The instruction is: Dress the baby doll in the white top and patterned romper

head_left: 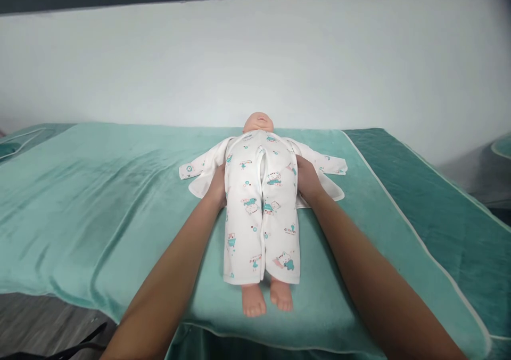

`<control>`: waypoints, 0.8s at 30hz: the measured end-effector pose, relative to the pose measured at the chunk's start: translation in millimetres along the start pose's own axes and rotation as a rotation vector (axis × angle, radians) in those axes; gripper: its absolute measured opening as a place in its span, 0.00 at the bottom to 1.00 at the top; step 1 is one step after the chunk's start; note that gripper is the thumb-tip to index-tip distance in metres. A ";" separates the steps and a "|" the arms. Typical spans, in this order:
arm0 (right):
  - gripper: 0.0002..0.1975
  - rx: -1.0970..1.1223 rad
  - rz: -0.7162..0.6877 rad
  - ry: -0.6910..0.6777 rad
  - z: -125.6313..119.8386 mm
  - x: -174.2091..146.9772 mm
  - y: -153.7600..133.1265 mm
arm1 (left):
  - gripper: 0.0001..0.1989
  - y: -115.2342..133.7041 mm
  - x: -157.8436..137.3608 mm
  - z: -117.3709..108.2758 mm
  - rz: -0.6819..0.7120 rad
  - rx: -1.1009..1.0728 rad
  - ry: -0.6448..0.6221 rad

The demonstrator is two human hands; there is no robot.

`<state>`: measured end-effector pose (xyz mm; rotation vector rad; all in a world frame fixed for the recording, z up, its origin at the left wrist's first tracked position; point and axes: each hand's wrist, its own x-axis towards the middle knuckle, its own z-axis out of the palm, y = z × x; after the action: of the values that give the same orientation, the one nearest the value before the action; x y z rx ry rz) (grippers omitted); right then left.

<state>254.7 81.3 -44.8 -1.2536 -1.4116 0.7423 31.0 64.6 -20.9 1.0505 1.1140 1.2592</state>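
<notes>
Near bare doll feet (pixel 266 296); both hands, left hand (pixel 217 185) and right hand (pixel 306 179), seemingly grip the doll's romper (pixel 261 211) sides; an uneven pull could twist it.

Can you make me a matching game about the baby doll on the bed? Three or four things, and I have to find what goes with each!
Things:
1. doll's feet
2. blanket
3. left hand
4. romper

Matches:
A. teal green
B. white with small pictures
C. bare, poking out below the trouser legs
D. pressed against the doll's side

Pairs: 1-C, 2-A, 3-D, 4-B
</notes>
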 end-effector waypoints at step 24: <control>0.13 -0.614 -0.298 -0.017 -16.5 -247.5 -39.8 | 0.19 -35.8 -206.3 -36.7 0.327 0.593 -0.042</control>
<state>231.9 -166.7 -77.9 -1.4410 -1.8677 0.1074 2.1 -143.5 -53.2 1.7513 1.3598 1.1694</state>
